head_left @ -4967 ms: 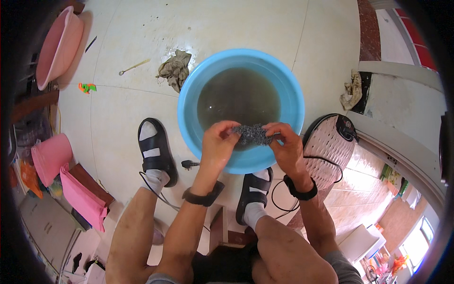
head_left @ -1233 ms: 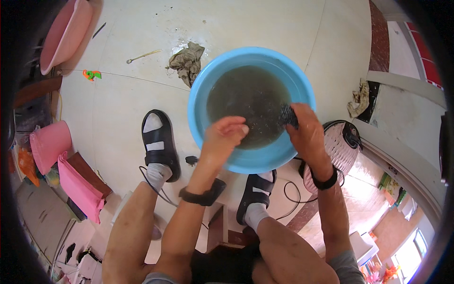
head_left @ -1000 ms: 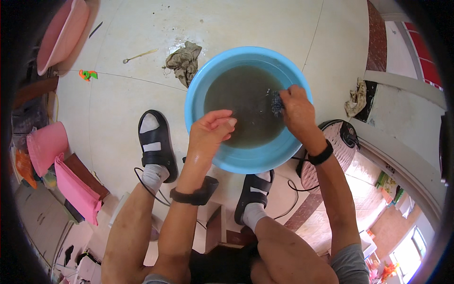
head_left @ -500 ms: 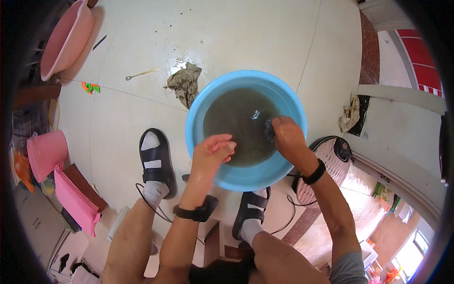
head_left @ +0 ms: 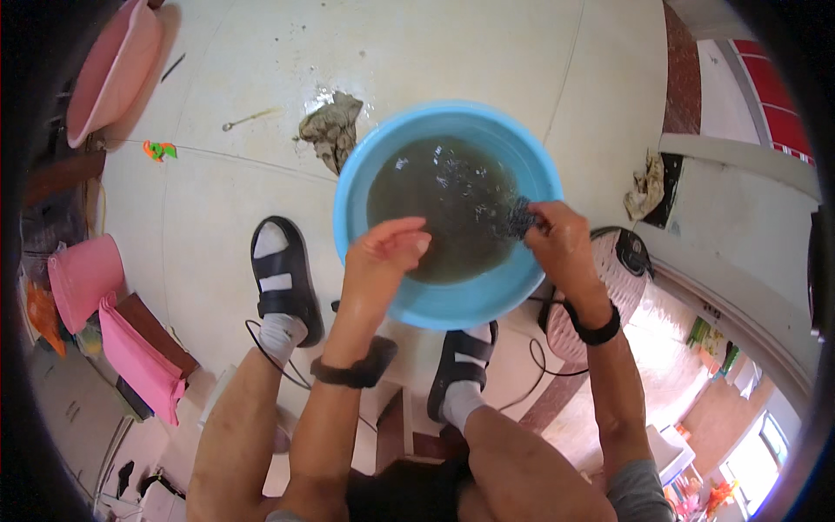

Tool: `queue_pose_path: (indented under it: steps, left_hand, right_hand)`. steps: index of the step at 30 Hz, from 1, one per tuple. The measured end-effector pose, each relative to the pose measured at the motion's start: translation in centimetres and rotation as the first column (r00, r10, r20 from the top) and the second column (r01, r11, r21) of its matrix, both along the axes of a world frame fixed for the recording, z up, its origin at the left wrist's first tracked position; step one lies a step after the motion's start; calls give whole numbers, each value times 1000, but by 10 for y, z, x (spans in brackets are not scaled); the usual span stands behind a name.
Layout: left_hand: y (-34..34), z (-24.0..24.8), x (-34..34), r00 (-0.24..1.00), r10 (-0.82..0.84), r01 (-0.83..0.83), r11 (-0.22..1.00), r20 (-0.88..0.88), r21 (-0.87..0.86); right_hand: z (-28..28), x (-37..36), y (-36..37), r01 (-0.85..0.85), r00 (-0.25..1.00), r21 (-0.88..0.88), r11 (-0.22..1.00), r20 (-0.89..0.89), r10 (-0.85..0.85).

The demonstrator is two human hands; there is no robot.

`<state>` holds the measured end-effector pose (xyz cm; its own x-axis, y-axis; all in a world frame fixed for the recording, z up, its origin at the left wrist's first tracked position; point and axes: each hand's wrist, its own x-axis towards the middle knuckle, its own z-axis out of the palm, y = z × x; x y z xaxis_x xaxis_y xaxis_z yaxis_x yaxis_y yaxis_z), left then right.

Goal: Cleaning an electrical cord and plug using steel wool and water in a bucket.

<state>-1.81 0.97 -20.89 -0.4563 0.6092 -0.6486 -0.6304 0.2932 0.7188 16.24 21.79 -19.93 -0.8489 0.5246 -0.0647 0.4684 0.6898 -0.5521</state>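
A round light-blue basin (head_left: 346,165) of murky grey-brown water (head_left: 444,200) stands on the floor in front of me. My right hand (head_left: 561,244) is at the basin's right side, its fingers pinching a dark, mesh-like scouring pad (head_left: 522,217) just over the water. Ripples and glints show on the surface beside the pad. Over the basin's left rim hovers my left hand (head_left: 385,252), fingers half curled and apart, with nothing seen in it. A crumpled wet grey-brown rag (head_left: 332,130) lies on the floor, close to the basin's upper left edge.
A pink tub (head_left: 113,74) leans at the far left, and a pink bucket (head_left: 85,274) stands lower down. A thin stick (head_left: 252,118) and an orange-green toy (head_left: 159,151) lie on the tiles. Right of the basin are a pale woven basket (head_left: 570,326), black cables and another cloth (head_left: 644,191).
My right hand has moved slightly right and lifted the scouring pad toward the basin's rim. The water shows more ripples. The whole view has shifted a little; my left hand keeps its place over the rim.
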Motion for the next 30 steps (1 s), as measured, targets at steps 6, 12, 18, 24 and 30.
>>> queue_pose_path:
  steps: [6, 12, 18, 24, 30]
  left_hand:
    - [-8, -1, 1, 999, 37, -36, 999, -26, 30]
    - [-1, 8, 1, 991, -37, 28, 997, -127, -70]
    - [-6, -2, -11, 945, -109, 67, 987, -308, -144]
    - [-10, 10, -24, 951, 36, -80, 988, -307, -132]
    - [-27, 1, -37, 825, 67, -233, 945, -562, -229]
  right_hand:
    - [51, -24, -7, 306, 901, -624, 719, -55, -431]
    - [6, -5, -7, 138, 990, -213, 967, 35, -134]
    - [5, 6, 6, 394, 892, -636, 663, 90, -444]
    - [1, 17, 1, 457, 825, -649, 608, 55, -562]
    - [14, 35, -15, 412, 771, -785, 463, 29, -636]
